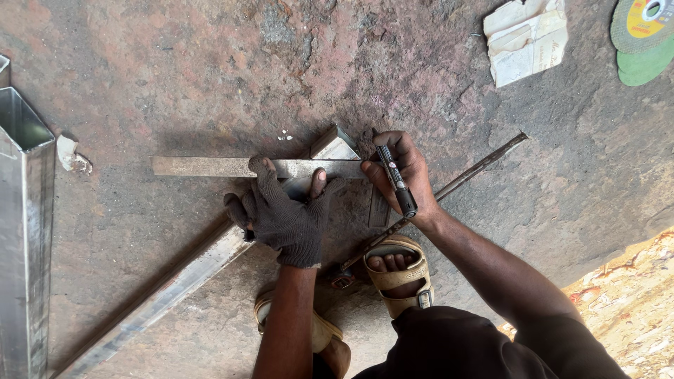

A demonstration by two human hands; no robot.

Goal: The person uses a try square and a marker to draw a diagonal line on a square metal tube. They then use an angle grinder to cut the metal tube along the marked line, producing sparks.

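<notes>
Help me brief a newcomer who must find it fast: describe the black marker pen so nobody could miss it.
Start at the long square steel tube lying diagonally on the concrete floor. At its upper end a flat metal bar crosses it, pressed down by the gloved left hand. The marker pen is in the bare right hand at the bar's right end: short, black, unlike the long rusty rod behind.

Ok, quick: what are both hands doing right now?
Left hand: gloved, pressing flat on the metal ruler, fingers spread.
Right hand: closed around a black marker.
</notes>
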